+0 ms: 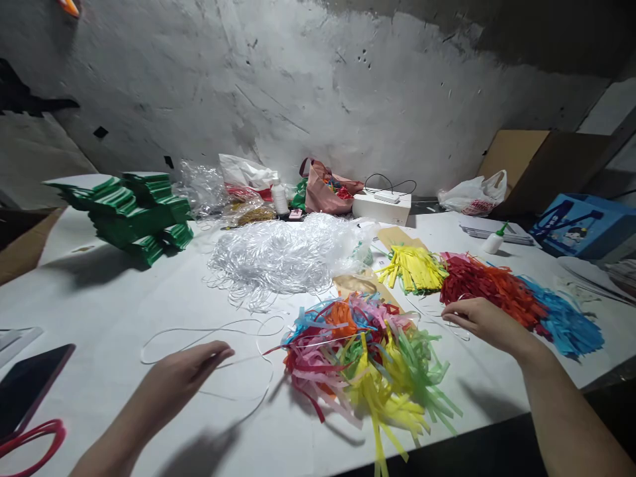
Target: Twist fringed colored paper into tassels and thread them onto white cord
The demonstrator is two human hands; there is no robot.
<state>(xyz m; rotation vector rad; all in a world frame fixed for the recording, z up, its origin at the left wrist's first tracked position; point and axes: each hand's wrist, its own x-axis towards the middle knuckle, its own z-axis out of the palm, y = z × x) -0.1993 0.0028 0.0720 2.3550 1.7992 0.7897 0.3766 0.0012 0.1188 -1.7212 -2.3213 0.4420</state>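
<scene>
My left hand lies low on the white table, fingers pressed together on a thin white cord that loops across the surface. My right hand rests beside a mixed pile of coloured paper tassels, fingers curled and pinching the same thin cord near its other end. Between my hands the cord runs over the tassel pile. Behind my right hand sit a yellow tassel bundle, a red one and a blue one.
A heap of white cord lies mid-table. Stacked green paper stands at the left. Plastic bags, a white box and a glue bottle line the back. A dark tablet and red scissors handle sit near left.
</scene>
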